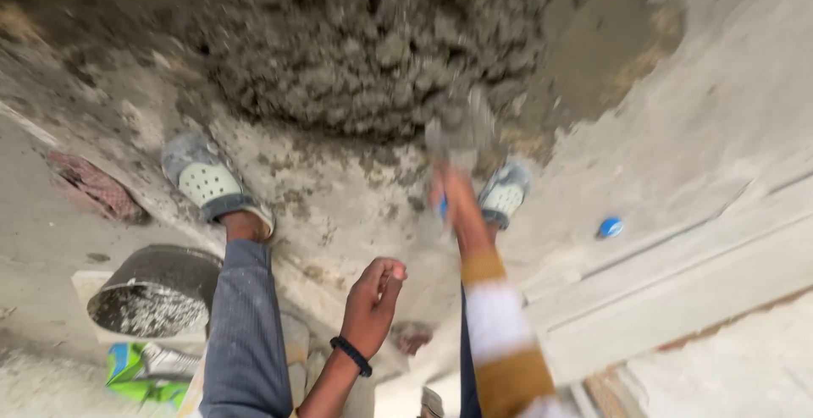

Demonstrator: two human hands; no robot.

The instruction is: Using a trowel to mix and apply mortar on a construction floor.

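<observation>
Though blurred, the trowel (460,134) sits at the near edge of the mortar heap (364,41), gripped by its blue handle in the closed right hand (449,193). The mortar looks wet, heavy and crumbly, best lifted from beneath. The left hand (374,295) hangs loosely curled, empty, near 2 sandals (207,185).

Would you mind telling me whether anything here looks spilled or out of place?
Mortar splatter is strewn over the floor below the mortar heap, reaching both clogs. A small blue object lies loose on the floor right of the right hand.
</observation>
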